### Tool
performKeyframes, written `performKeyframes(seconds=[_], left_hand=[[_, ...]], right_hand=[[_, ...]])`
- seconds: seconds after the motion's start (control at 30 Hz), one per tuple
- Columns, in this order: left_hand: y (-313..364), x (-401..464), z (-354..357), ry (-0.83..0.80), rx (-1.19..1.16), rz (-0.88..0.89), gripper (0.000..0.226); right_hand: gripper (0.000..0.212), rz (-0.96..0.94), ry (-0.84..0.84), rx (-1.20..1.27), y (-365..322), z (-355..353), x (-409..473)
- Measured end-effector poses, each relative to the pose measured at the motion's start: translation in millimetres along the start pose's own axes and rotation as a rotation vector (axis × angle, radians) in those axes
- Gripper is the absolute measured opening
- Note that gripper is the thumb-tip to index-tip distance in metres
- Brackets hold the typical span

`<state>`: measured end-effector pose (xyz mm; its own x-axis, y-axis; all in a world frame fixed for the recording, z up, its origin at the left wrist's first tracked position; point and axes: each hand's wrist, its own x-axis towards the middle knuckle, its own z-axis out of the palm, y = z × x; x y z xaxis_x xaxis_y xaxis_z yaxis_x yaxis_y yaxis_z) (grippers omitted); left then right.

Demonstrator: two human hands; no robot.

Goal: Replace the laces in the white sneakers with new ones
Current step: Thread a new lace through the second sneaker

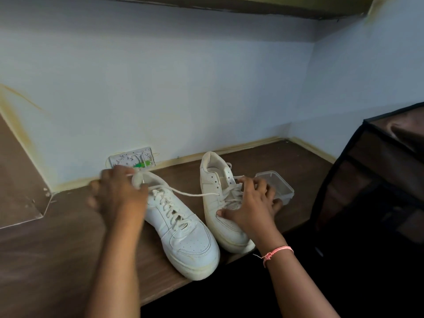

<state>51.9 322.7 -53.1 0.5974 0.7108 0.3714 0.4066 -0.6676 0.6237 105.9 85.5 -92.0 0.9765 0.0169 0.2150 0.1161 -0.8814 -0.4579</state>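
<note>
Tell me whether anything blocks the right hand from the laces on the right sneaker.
Nothing visible does. The right hand already rests on the right sneaker, its fingers at the lace near the eyelets. The clear plastic container sits behind the hand, off to the side.
</note>
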Motion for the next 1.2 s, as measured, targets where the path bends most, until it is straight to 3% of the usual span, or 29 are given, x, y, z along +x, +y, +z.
performKeyframes(seconds=[0.07, 0.17, 0.27, 0.43, 0.5, 0.67, 0.73, 0.8, 0.9, 1.0, 1.1, 1.2], left_hand=[[33, -25, 19, -0.087, -0.015, 0.196, 0.029], [64, -63, 56, -0.200, 0.032, 0.436, 0.023], [65, -74, 82, -0.283, 0.090, 0.406, 0.021], [64, -66, 91, -0.347, 0.159, 0.385, 0.021], [67, -62, 82, -0.296, 0.115, 0.367, 0.016], [38, -12, 26, 0.154, -0.072, 0.045, 0.016], [25, -4, 11, 0.214, -0.062, -0.016, 0.014], [32, -10, 11, 0.152, -0.031, 0.037, 0.014], [58, -38, 33, -0.076, -0.001, 0.290, 0.009], [65, -63, 64, -0.284, 0.078, 0.374, 0.021], [61, -67, 77, -0.350, 0.072, 0.361, 0.023], [65, -59, 73, -0.282, 0.060, 0.358, 0.012]], right_hand=[[0.101, -0.004, 0.004, -0.010, -1, 0, 2], [0.100, -0.004, 0.005, 0.026, -1, 1, 3], [0.095, -0.015, 0.014, 0.055, 1, 4, 3], [0.107, -0.008, -0.014, 0.071, 5, 4, 3], [0.110, 0.013, -0.033, 0.078, 4, 3, 2], [0.113, 0.041, -0.059, 0.099, 1, 0, 1], [0.114, 0.051, -0.064, 0.090, 1, -1, 1], [0.116, 0.055, -0.060, 0.080, 1, -1, 1], [0.117, 0.041, -0.044, 0.075, 0, -2, 1], [0.118, 0.032, -0.040, 0.084, -1, -1, 2], [0.118, 0.035, -0.048, 0.096, 0, 0, 3], [0.122, 0.055, -0.067, 0.106, 1, 0, 4]])
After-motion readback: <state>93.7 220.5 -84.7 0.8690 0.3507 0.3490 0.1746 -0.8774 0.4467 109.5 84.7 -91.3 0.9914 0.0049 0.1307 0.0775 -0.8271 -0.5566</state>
